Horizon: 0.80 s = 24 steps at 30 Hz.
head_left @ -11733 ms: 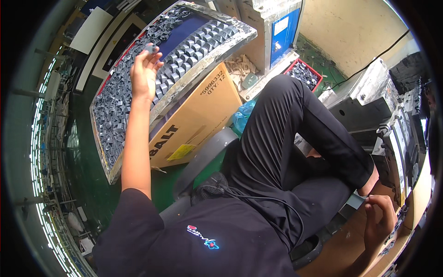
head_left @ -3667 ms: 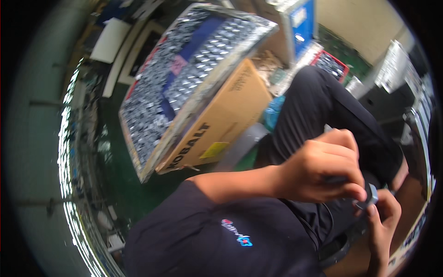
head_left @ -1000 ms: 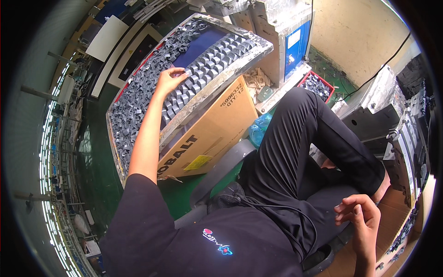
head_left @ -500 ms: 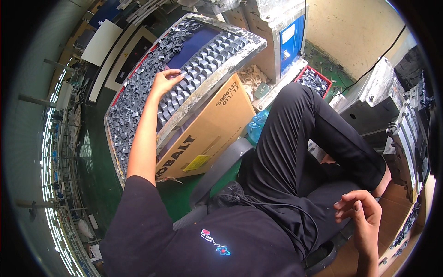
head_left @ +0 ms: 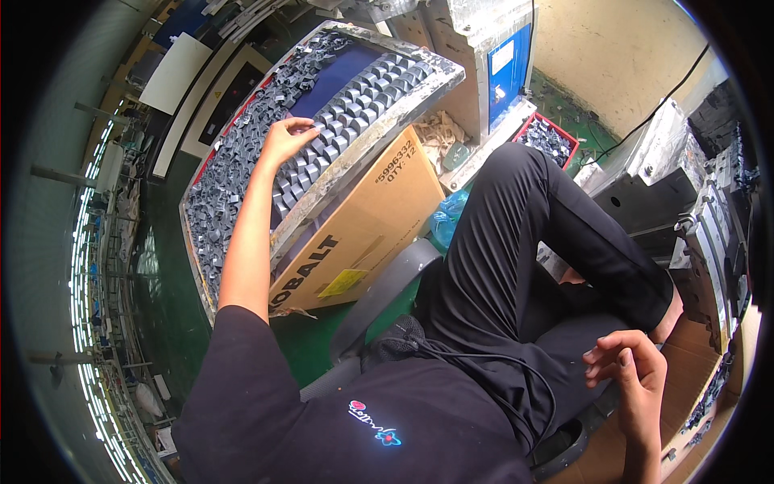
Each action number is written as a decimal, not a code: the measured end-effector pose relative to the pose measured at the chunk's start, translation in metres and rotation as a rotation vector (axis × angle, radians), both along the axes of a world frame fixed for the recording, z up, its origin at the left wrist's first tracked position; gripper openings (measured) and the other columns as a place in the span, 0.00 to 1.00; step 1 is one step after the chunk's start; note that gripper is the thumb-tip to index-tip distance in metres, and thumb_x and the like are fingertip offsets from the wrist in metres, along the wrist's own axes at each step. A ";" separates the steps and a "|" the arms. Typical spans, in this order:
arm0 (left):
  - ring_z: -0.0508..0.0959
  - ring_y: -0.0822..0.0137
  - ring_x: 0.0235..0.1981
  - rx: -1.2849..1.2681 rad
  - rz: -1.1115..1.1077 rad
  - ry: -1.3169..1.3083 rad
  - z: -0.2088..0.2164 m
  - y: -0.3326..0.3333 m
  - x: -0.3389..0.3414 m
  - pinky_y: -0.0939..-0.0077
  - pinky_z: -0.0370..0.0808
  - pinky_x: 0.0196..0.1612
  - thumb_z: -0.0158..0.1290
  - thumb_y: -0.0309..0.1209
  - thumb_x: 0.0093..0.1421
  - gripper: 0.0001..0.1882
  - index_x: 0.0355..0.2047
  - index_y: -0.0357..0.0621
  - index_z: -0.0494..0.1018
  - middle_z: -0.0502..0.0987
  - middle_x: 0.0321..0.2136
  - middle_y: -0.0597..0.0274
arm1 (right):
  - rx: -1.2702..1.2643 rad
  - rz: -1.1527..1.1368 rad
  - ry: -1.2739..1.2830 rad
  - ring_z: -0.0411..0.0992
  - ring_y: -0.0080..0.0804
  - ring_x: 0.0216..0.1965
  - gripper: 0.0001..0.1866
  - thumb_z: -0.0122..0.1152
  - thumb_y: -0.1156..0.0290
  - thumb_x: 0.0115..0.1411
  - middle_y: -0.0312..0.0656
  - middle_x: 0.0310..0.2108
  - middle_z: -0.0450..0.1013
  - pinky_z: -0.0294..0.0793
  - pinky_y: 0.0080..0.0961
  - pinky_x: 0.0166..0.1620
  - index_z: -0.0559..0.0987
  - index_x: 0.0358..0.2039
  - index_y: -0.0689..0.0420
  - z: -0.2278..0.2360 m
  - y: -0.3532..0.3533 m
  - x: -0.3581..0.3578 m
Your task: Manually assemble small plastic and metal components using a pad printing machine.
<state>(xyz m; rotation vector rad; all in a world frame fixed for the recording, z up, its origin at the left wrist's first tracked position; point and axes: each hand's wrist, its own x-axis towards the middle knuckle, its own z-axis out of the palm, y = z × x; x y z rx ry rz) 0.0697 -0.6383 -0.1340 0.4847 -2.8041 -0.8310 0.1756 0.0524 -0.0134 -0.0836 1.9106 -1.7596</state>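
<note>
at the bench (head_left: 363, 143), the left hand (head_left: 285, 145) pinches a grey part (head_left: 318, 128); a slip could topple close-packed rows (head_left: 359, 110); right hand (head_left: 635, 365) spread.

Gray pieces (head_left: 379, 89): smooth, satin sheen, plastic or metal, can't tell. Surface (head_left: 435, 81) has a rough, scuffed rim with whitish smears; blue sheet (head_left: 334, 77) on it smooth, matt. Box (head_left: 375, 214): plain brown cardboard, matt, with a yellow label (head_left: 343, 282), paper-looking. Bag (head_left: 446, 218): thin blue plastic, crinkled, glossy. Rags (head_left: 438, 139): pale wrinkled cloth. Blue panel (head_left: 506, 85): smooth, slightly glossy. Chair arm (head_left: 375, 294): gray plastic, worn matt. Trousers (head_left: 484, 242): black cloth, faint sheen; shirt (head_left: 298, 427) black cloth, matt. Floor (head_left: 310, 347): green, smooth, somewhat shiny. Wall (head_left: 613, 48): matt, stained.
</note>
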 end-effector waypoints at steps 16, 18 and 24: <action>0.82 0.74 0.40 0.029 0.001 0.082 -0.004 0.004 -0.001 0.76 0.78 0.49 0.65 0.37 0.65 0.15 0.47 0.41 0.86 0.88 0.39 0.62 | 0.007 0.006 0.005 0.81 0.28 0.35 0.17 0.53 0.63 0.77 0.48 0.38 0.82 0.81 0.24 0.39 0.78 0.48 0.66 0.000 0.001 -0.002; 0.82 0.74 0.40 0.031 0.009 0.098 -0.002 -0.002 0.001 0.75 0.78 0.49 0.64 0.36 0.66 0.15 0.47 0.41 0.86 0.88 0.40 0.62 | -0.004 0.011 0.007 0.81 0.28 0.35 0.17 0.53 0.62 0.77 0.48 0.38 0.82 0.81 0.24 0.39 0.78 0.48 0.66 0.000 0.001 -0.002; 0.84 0.72 0.42 -0.009 -0.016 0.075 -0.006 0.003 -0.001 0.75 0.78 0.49 0.61 0.33 0.68 0.13 0.48 0.41 0.86 0.88 0.41 0.60 | 0.005 0.004 0.002 0.81 0.28 0.35 0.17 0.53 0.62 0.77 0.48 0.38 0.82 0.81 0.24 0.39 0.78 0.49 0.66 0.000 0.001 -0.002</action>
